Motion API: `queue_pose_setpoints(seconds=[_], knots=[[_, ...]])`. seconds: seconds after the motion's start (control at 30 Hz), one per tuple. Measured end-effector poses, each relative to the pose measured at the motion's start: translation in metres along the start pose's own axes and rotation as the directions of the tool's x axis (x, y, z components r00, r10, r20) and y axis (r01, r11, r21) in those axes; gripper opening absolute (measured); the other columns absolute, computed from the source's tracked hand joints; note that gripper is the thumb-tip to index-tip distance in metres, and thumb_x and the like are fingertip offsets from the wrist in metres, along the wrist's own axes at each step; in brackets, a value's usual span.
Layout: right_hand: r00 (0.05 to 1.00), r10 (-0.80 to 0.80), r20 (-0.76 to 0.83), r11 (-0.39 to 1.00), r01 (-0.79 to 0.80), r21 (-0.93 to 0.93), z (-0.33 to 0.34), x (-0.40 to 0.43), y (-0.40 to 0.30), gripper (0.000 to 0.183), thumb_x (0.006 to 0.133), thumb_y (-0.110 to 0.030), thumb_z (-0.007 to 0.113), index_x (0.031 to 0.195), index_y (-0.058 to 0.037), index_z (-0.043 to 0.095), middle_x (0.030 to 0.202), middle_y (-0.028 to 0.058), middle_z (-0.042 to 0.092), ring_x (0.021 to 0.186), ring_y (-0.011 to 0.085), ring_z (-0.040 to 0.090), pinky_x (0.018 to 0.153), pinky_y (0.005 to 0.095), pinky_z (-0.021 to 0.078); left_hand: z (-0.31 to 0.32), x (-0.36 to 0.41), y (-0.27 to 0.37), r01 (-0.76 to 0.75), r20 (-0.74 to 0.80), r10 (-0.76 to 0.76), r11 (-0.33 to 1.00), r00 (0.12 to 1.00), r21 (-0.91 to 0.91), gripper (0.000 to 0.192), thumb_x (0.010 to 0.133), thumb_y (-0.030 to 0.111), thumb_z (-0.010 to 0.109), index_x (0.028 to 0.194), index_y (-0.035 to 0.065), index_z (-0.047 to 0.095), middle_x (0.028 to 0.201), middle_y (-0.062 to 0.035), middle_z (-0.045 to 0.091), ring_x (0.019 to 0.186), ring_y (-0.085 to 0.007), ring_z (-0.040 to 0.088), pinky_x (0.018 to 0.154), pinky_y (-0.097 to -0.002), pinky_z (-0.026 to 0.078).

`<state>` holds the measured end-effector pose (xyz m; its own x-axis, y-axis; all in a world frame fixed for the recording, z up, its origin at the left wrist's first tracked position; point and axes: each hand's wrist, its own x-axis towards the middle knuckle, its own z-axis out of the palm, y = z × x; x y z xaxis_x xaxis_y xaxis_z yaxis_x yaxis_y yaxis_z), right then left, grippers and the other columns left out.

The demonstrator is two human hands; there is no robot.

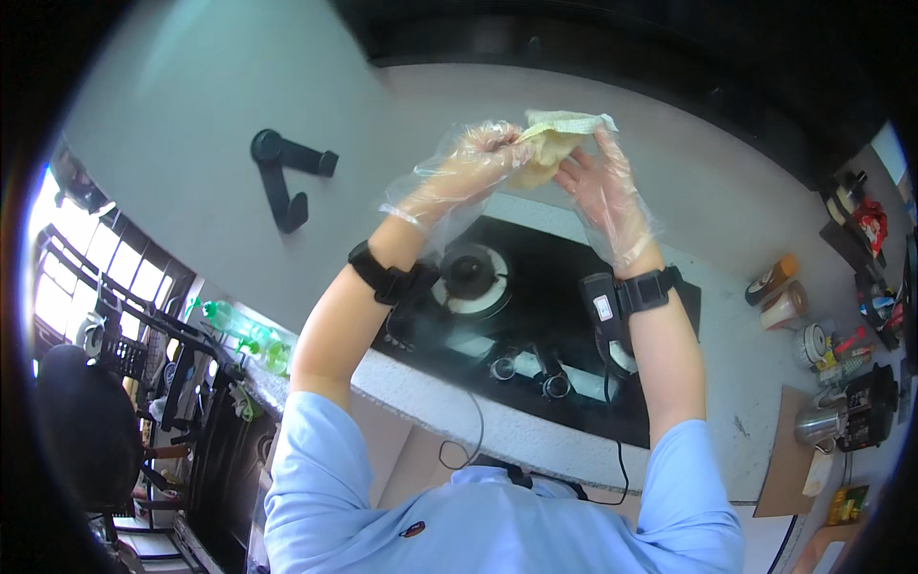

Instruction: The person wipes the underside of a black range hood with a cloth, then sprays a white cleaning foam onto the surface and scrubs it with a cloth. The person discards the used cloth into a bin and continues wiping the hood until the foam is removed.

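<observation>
A pale yellow cloth (551, 147) is held up between my two hands, above the back of a black glass gas cooktop (430, 344). My left hand (495, 154), in a clear plastic disposable glove, has its fingers closed on the cloth's left side. At the cloth's right end, my right hand (606, 183), gloved the same way, pinches the edge between thumb and fingers. Its other fingers are partly spread beneath the cloth. Below my left forearm shows a round gas burner (472, 276). Two control knobs (531, 374) sit at the cooktop's front. My right forearm partly covers the other burner.
On the left wall is a black folding hook (283, 172). Green plastic bottles (247, 333) stand at the left, near a wok (86, 430). To the right are sauce bottles (773, 280), a metal jug (817, 423) and a cardboard sheet (782, 459). A dark range hood (609, 43) overhangs the back.
</observation>
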<state>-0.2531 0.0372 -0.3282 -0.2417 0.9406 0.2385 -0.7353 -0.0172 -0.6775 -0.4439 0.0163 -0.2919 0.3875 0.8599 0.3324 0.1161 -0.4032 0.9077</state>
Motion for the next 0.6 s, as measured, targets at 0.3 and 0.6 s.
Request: queue_pose_setpoints(seconds=[0.3, 0.6], knots=[[0.986, 0.156, 0.053, 0.97, -0.163, 0.181, 0.056, -0.087, 0.067, 0.029, 0.09, -0.008, 0.057, 0.117, 0.0, 0.052, 0.108, 0.0087, 0.058, 0.096, 0.0178, 0.059, 0.079, 0.0289, 0.0522, -0.004, -0.133, 0.047, 0.14, -0.193, -0.188, 0.961, 0.963, -0.238, 0.036, 0.089, 0.031, 0.06, 0.11, 0.0019, 0.057, 0.104, -0.0033, 0.059, 0.098, -0.0118, 0.052, 0.087, -0.0288, 0.041], [0.94, 0.28, 0.196, 0.94, -0.31, 0.142, 0.076, -0.201, 0.071, 0.033, 0.093, -0.007, 0.049, 0.123, 0.0056, 0.047, 0.112, 0.0106, 0.058, 0.099, 0.017, 0.058, 0.086, 0.0306, 0.0486, 0.074, -0.261, 0.111, 0.152, -0.463, -0.297, 0.933, 0.835, -0.325, 0.034, 0.088, 0.032, 0.063, 0.106, 0.0042, 0.058, 0.104, -0.0021, 0.058, 0.1, -0.0102, 0.053, 0.086, -0.0266, 0.043]])
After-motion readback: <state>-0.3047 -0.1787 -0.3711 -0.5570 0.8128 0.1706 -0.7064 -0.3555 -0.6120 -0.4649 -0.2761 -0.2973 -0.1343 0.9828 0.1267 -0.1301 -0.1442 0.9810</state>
